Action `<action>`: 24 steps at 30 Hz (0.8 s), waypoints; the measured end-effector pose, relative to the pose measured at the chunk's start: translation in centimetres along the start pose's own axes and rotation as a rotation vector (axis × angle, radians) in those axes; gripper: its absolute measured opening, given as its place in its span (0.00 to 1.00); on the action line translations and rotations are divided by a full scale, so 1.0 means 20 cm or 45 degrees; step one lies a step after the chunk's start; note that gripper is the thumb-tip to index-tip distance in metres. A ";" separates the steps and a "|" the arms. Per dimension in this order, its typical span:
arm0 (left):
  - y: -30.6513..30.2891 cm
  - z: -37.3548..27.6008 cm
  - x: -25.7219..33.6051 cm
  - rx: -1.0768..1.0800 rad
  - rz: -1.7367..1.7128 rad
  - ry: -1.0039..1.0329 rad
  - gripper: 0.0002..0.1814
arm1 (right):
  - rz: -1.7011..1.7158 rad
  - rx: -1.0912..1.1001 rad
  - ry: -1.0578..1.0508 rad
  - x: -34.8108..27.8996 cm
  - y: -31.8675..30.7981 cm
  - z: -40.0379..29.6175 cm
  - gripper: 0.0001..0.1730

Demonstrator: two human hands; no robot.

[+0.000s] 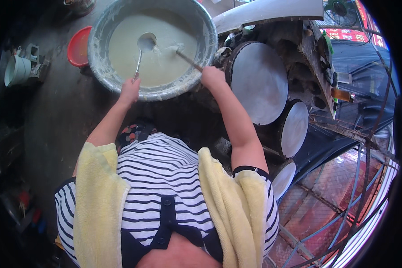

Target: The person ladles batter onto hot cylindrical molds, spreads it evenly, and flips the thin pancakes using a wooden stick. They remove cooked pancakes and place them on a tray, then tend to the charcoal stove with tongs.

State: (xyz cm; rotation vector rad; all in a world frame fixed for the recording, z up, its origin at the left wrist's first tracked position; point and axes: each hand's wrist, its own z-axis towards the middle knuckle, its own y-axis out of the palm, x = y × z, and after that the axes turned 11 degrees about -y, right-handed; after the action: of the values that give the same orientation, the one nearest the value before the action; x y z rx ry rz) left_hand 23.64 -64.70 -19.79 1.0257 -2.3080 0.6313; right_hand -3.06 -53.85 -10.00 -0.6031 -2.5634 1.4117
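A large round metal basin holds a pale, creamy liquid, with smears of it along the inner wall and rim. My left hand, by the near left rim, grips the handle of a metal ladle whose round bowl lies at the liquid's surface. At the right rim my right hand is closed round a thin stick-like handle. Its far end reaches into the liquid, where pale batter-like matter hides its tip.
Several round, flat pale plates stand in a row on the right, beside a worn board with holes. A red plastic bowl sits left of the basin. Farther left is a white bucket. A curved metal sheet lies at the top right.
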 end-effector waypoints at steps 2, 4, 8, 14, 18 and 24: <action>0.03 0.08 -0.02 0.069 0.068 0.030 0.18 | 0.055 -0.081 -0.014 -0.01 0.00 0.01 0.15; 0.07 0.20 -0.07 0.128 0.217 0.075 0.18 | 0.132 -0.075 0.038 -0.01 -0.03 0.00 0.14; 0.21 0.40 -0.10 0.318 0.552 0.323 0.17 | 0.193 0.016 0.199 -0.01 -0.01 -0.04 0.14; 0.42 0.52 -0.06 0.284 0.685 0.276 0.15 | 0.216 -0.024 0.306 -0.04 0.12 -0.03 0.12; 0.50 0.57 -0.10 0.194 0.724 0.257 0.16 | 0.307 -0.037 0.295 -0.06 0.17 0.00 0.12; 0.54 0.47 0.01 -0.098 0.240 -0.178 0.17 | 0.345 0.014 0.238 -0.02 0.23 -0.02 0.12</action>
State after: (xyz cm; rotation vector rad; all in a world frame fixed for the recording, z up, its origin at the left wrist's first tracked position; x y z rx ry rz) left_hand 12.49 -63.95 -28.94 0.8476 -2.5521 0.5535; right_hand -1.32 -51.59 -13.57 -1.0606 -2.3955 1.3678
